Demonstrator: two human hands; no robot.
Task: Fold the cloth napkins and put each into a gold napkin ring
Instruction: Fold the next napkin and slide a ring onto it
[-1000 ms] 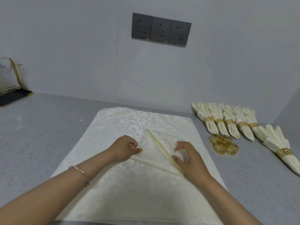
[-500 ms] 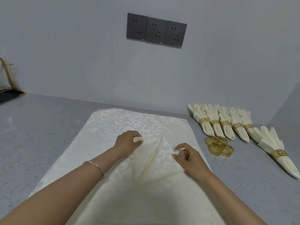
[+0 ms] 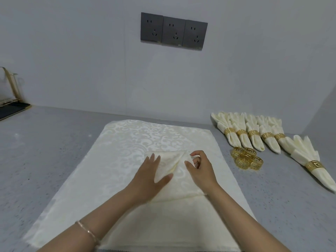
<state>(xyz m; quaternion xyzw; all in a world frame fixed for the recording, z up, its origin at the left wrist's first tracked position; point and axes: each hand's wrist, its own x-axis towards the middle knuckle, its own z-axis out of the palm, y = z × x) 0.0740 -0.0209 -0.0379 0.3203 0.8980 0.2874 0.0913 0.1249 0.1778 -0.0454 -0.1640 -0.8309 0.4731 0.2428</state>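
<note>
countertop of grey speckled stone point(image 3: 54, 160) carried a large cream damask cloth point(image 3: 145, 135), spread flat and square to the person. off the cloth's far right corner lay a row of finished cream napkins in gold rings point(image 3: 252, 133), fanned ends toward the wall, with one more ringed napkin point(image 3: 312, 160) further out from the cloth.

on the cloth's middle sat the small folded cream cloth napkin point(image 3: 172, 160). it was a kite shape, its wide edge toward the cloth's far side and its point toward the near side, so its long axis ran away from the person. a raised fold ran down it between the two hands.

the left hand point(image 3: 151, 175) lay flat on the napkin's left half, fingers straight, pressing it to the cloth and gripping nothing. the right hand point(image 3: 200, 168) had its fingers curled at the napkin's far right corner and appeared to pinch that corner between thumb and forefinger.

just beside the cloth's right edge, level with the hands, clustered the loose gold openwork napkin rings point(image 3: 247, 159), touching one another. the folding looked unfinished. the rings lay to the right of the napkin and nearer the right hand, so that hand seemed the one to fetch a ring while the left held the fold.
</note>
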